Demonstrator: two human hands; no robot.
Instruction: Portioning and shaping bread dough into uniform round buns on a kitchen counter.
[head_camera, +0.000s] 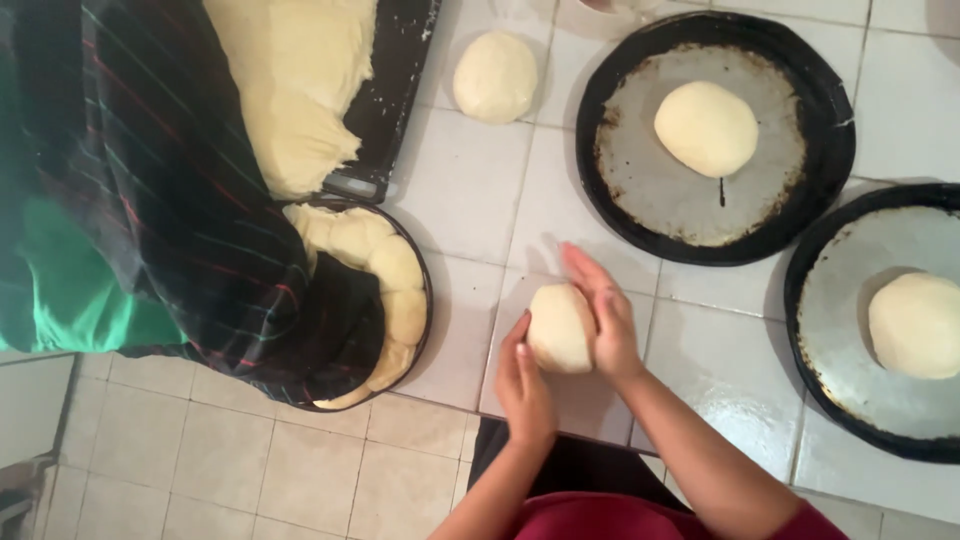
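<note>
Both hands — left hand, right hand — cup a dough ball with fingers closed around it at the tiled surface's near edge; two round pans already hold shaped balls.

Both forearms reach toward twelve o'clock; left hand and right hand cup inward, palms facing, fingers loosely curved.
</note>
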